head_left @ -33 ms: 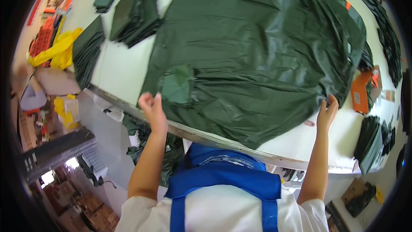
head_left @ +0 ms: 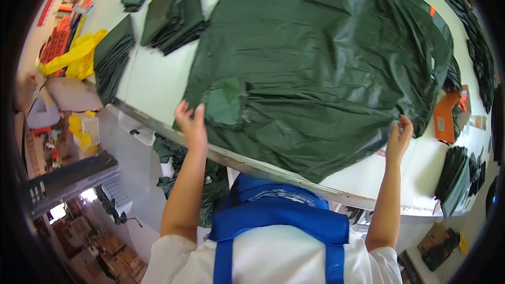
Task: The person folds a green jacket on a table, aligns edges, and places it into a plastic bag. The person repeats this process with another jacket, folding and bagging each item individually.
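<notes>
A large dark green waterproof garment (head_left: 294, 63) lies spread and wrinkled over the white table (head_left: 163, 73), its lower point hanging at the near edge. Toward its lower left is a rounded lighter green patch (head_left: 225, 101). My left hand (head_left: 192, 123) is beside that patch, at the garment's near left border, with fingers and thumb apart and nothing held. At the right border, my right hand (head_left: 400, 135) has its loosely bent fingertips against the fabric's edge. Its thumb and fingers look parted, without a firm grip.
Folded dark green bundles (head_left: 176, 16) lie at the upper left near a yellow cloth (head_left: 76, 55) and a red basket (head_left: 55, 44). On the right are an orange package (head_left: 446, 118) and more folded green fabric (head_left: 452, 179). Another person's arm (head_left: 44, 108) shows at far left.
My left hand's fingers have spread from a more curled shape. My right hand has dropped slightly from the garment's edge. The whole view has shifted a little, moving the table and fabric rightward.
</notes>
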`<state>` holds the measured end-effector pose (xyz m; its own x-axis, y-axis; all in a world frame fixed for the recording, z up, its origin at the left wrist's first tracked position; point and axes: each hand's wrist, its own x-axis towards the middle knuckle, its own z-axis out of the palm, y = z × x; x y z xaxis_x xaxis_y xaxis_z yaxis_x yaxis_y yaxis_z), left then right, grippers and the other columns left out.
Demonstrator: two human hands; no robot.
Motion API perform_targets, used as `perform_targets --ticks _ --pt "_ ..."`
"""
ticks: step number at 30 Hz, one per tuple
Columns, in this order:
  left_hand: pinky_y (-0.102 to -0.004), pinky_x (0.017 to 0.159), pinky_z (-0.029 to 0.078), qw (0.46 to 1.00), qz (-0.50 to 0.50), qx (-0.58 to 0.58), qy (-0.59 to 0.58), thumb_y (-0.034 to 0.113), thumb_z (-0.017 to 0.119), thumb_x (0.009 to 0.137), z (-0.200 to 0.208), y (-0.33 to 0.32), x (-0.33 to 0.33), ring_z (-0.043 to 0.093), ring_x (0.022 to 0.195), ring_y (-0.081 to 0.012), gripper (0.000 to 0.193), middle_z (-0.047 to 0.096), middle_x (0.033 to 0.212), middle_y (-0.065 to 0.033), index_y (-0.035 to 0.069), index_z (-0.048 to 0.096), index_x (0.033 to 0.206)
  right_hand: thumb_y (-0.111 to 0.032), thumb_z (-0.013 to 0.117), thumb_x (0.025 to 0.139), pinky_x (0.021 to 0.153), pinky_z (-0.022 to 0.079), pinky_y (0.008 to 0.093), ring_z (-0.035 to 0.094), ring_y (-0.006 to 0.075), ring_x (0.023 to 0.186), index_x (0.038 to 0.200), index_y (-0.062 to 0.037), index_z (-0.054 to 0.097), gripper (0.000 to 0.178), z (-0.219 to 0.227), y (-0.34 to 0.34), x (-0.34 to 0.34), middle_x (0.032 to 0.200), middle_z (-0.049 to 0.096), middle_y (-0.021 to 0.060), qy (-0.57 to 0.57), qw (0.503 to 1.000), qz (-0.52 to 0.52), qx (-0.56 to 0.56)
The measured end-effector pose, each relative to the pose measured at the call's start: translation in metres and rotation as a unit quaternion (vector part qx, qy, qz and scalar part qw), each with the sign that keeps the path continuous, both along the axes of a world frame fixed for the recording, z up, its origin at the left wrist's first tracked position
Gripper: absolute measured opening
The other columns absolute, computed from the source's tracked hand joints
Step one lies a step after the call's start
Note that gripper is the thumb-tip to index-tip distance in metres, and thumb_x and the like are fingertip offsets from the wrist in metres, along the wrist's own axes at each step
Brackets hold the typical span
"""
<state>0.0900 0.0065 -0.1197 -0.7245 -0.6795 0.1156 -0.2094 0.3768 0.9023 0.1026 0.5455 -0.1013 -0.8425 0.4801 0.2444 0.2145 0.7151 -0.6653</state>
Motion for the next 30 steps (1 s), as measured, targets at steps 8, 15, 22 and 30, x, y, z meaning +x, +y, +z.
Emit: perform_targets --ticks 8,15,22,30 --pt "-0.025 0.081 0.045 0.877 -0.381 0.204 -0.209 0.016 0.06 0.092 0.113 0.034 -0.09 0.056 0.089 -0.0095 0.022 0.063 0.097 -0.0027 0.0 0.062 0.107 -0.03 0.055 0.096 0.088 0.046 0.0316 0.058 0.0162 0.097 0.116 -0.0056 0.056 0.031 0.06 -0.277 -0.045 0.104 0.062 0.007 -0.242 0.674 0.243 -0.654" --pt "-0.0263 0.091 0.041 0.925 -0.368 0.084 0.04 0.021 0.061 0.092 0.164 0.06 -0.1 0.051 0.106 -0.0121 0.036 0.059 0.113 -0.005 0.002 0.053 0.121 -0.023 0.038 0.102 0.066 0.056 0.0364 0.067 0.0234 0.09 0.107 -0.0041 0.055 0.025 0.109 -0.264 -0.052 0.106 0.067 0.0105 -0.183 0.446 0.11 -0.869" --pt "-0.0475 0.093 0.049 0.471 -0.37 0.792 -0.12 0.053 0.05 0.092 0.121 0.096 -0.007 0.059 0.111 -0.0313 0.059 0.059 0.12 -0.0188 0.002 0.05 0.122 -0.019 0.037 0.1 0.068 0.054 0.0329 0.066 0.0207 0.088 0.116 -0.0045 0.052 0.026 0.122 -0.24 -0.02 0.106 0.065 0.0085 -0.124 0.497 0.159 -0.844" --pt "-0.0304 0.097 0.042 0.847 -0.473 0.234 -0.068 -0.005 0.069 0.074 0.164 0.132 -0.005 0.055 0.108 -0.0166 0.066 0.056 0.118 -0.0082 0.002 0.038 0.131 -0.053 0.073 0.075 0.099 0.044 0.0401 0.055 0.0243 0.116 0.134 -0.0022 0.046 0.082 0.129 -0.204 0.005 0.127 0.056 0.0108 -0.081 0.563 0.311 -0.762"
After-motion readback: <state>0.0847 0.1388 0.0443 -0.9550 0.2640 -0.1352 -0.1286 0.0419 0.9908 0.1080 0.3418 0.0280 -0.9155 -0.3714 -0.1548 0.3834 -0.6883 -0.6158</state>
